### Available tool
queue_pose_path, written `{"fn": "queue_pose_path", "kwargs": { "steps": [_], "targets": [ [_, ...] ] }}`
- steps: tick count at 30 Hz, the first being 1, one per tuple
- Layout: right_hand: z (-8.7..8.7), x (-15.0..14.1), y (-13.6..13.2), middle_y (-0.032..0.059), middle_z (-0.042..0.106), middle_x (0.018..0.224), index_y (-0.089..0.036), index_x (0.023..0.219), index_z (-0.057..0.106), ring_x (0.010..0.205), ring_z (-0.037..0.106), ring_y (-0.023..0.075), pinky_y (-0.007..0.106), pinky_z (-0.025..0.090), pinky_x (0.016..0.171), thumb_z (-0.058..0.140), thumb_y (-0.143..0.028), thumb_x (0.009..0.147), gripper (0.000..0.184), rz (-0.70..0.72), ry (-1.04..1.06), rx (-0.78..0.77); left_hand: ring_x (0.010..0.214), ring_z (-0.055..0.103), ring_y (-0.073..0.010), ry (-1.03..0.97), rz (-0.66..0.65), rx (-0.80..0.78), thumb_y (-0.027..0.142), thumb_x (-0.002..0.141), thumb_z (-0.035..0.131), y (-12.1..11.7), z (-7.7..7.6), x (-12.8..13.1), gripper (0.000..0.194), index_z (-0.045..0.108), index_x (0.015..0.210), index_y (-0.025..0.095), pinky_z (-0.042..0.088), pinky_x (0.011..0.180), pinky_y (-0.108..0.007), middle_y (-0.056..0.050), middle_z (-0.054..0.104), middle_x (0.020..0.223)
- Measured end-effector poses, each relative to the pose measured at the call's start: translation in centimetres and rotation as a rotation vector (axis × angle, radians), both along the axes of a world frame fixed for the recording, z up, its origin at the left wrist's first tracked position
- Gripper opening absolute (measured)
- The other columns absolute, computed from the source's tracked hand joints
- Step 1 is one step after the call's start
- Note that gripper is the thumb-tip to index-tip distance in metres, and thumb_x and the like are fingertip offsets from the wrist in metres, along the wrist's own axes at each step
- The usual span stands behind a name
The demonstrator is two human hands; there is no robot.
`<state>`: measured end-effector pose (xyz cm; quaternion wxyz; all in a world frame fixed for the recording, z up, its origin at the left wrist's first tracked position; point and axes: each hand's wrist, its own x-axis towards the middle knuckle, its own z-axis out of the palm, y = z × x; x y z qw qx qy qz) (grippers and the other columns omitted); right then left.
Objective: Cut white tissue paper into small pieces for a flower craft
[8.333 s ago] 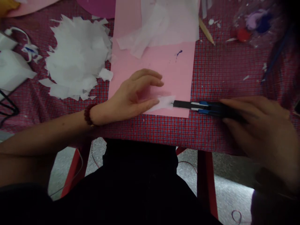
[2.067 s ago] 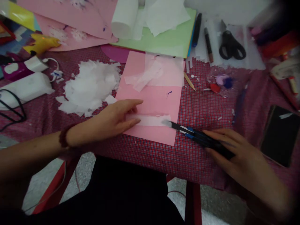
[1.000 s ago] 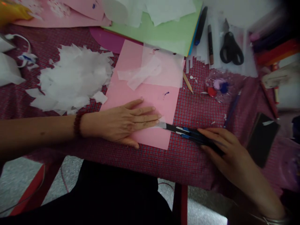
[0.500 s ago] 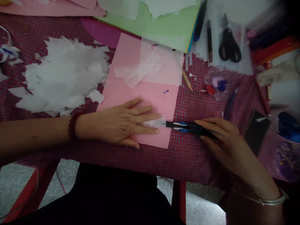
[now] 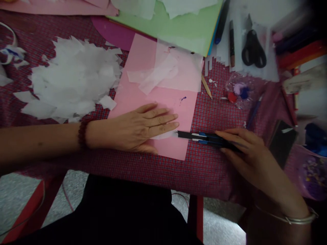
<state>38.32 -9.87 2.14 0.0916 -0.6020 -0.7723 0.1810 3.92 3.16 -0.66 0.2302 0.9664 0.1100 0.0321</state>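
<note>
My left hand (image 5: pixel 143 128) lies flat with fingers stretched over a white paper strip (image 5: pixel 163 136) on a pink sheet (image 5: pixel 166 149). Most of the strip is hidden under the palm and fingers. In my right hand (image 5: pixel 250 156) is a black and blue utility knife (image 5: pixel 204 137), pointing left. Its tip meets the strip's right end, just beyond my left fingertips. More thin white paper (image 5: pixel 176 73) rests on the upper part of the pink sheet. To the left lies a big heap of small white paper pieces (image 5: pixel 74 78).
Scissors (image 5: pixel 253 51), markers (image 5: pixel 231 44) and a pointed wooden stick (image 5: pixel 206 86) lie at the upper right. A dark phone-like slab (image 5: pixel 282 141) and a clear tub (image 5: pixel 313 177) are near my right arm. Green sheets (image 5: pixel 186 32) lie behind, on the checked tablecloth (image 5: pixel 158 170).
My left hand came down from half-raised to flat on the strip, its fingers now closer together than half a second ago. The knife has stayed at the strip's right end, turning slightly.
</note>
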Motion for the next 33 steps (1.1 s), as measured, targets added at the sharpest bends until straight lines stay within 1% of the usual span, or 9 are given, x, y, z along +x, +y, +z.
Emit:
{"fn": "queue_pose_path", "kwargs": {
  "steps": [3, 6, 10, 14, 16, 20, 24, 30, 33],
  "targets": [
    [0.2, 0.5, -0.6, 0.0114, 0.065, 0.124, -0.026, 0.134, 0.062, 0.111, 0.062, 0.0288, 0.054, 0.048, 0.098, 0.055, -0.026, 0.098, 0.037, -0.021, 0.008, -0.02, 0.155, 0.022, -0.0289, -0.04, -0.017, 0.03, 0.051, 0.097, 0.055, -0.1, 0.4, 0.5, 0.071, 0.029, 0.158, 0.026, 0.012, 0.127, -0.05, -0.009, 0.033, 0.165],
    [0.6, 0.6, -1.3, 0.0115, 0.064, 0.122, -0.026, 0.133, 0.062, 0.112, 0.062, 0.0292, 0.053, 0.049, 0.099, 0.056, -0.027, 0.098, 0.036, -0.078, 0.041, 0.006, 0.145, 0.04, -0.0299, -0.063, 0.04, -0.004, 0.041, 0.099, 0.054, -0.4, 1.2, 1.5, 0.055, 0.043, 0.15, 0.024, 0.027, 0.121, -0.049, -0.012, 0.051, 0.151],
    [0.9, 0.4, -2.5, 0.0118, 0.064, 0.12, -0.026, 0.133, 0.061, 0.109, 0.062, 0.0295, 0.053, 0.05, 0.097, 0.058, -0.028, 0.096, 0.037, -0.19, 0.08, 0.064, 0.113, 0.061, -0.0269, -0.039, 0.235, -0.081, 0.03, 0.096, 0.054, 0.2, 2.2, 3.2, 0.033, 0.06, 0.126, 0.017, 0.044, 0.099, -0.04, -0.012, 0.068, 0.118],
    [0.3, 0.0, -3.8, 0.0104, 0.064, 0.12, -0.029, 0.133, 0.06, 0.11, 0.062, 0.0289, 0.052, 0.051, 0.096, 0.059, -0.028, 0.096, 0.037, -0.191, 0.104, 0.024, 0.075, 0.06, -0.0172, 0.067, 0.269, -0.249, 0.031, 0.085, 0.063, 1.4, 2.5, 4.3, 0.026, 0.063, 0.106, 0.017, 0.043, 0.071, -0.029, -0.003, 0.067, 0.088],
    [-0.2, -0.3, -4.2, 0.0104, 0.064, 0.121, -0.029, 0.134, 0.06, 0.111, 0.061, 0.0289, 0.052, 0.051, 0.097, 0.059, -0.028, 0.096, 0.038, -0.196, 0.105, 0.016, 0.066, 0.055, -0.0146, 0.101, 0.251, -0.276, 0.028, 0.082, 0.063, 1.7, 2.5, 4.5, 0.022, 0.063, 0.101, 0.016, 0.038, 0.064, -0.027, -0.002, 0.065, 0.081],
    [-0.8, -0.8, -4.3, 0.011, 0.064, 0.122, -0.026, 0.135, 0.06, 0.113, 0.06, 0.0294, 0.054, 0.051, 0.098, 0.058, -0.028, 0.097, 0.038, -0.215, 0.116, 0.02, 0.066, 0.053, -0.0151, 0.086, 0.259, -0.217, 0.025, 0.082, 0.06, 1.3, 2.1, 4.7, 0.025, 0.064, 0.106, 0.018, 0.034, 0.06, -0.028, -0.002, 0.065, 0.08],
    [-0.9, -1.2, -4.3, 0.0101, 0.064, 0.122, -0.028, 0.134, 0.061, 0.112, 0.061, 0.031, 0.056, 0.05, 0.1, 0.06, -0.03, 0.096, 0.039, -0.204, 0.104, 0.031, 0.069, 0.055, -0.0156, 0.081, 0.278, -0.207, 0.022, 0.08, 0.061, 1.0, 2.0, 5.0, 0.029, 0.064, 0.109, 0.017, 0.036, 0.063, -0.028, -0.002, 0.065, 0.082],
    [-1.1, -1.3, -4.7, 0.0106, 0.064, 0.123, -0.029, 0.135, 0.061, 0.114, 0.061, 0.0321, 0.054, 0.05, 0.101, 0.059, -0.027, 0.095, 0.039, -0.217, 0.096, 0.074, 0.078, 0.056, -0.0154, -0.035, 0.232, -0.243, 0.015, 0.08, 0.06, 0.9, 1.4, 4.7, 0.005, 0.064, 0.083, 0.015, 0.042, 0.069, -0.028, -0.006, 0.06, 0.091],
    [-1.3, -1.4, -4.8, 0.0114, 0.065, 0.12, -0.026, 0.133, 0.062, 0.111, 0.062, 0.0312, 0.055, 0.051, 0.099, 0.059, -0.028, 0.095, 0.038, -0.216, 0.087, 0.126, 0.08, 0.056, -0.0146, -0.192, 0.213, -0.3, 0.012, 0.082, 0.06, 0.5, 0.6, 4.3, 0.006, 0.061, 0.078, 0.017, 0.045, 0.071, -0.027, -0.005, 0.058, 0.091]
  ]
}}
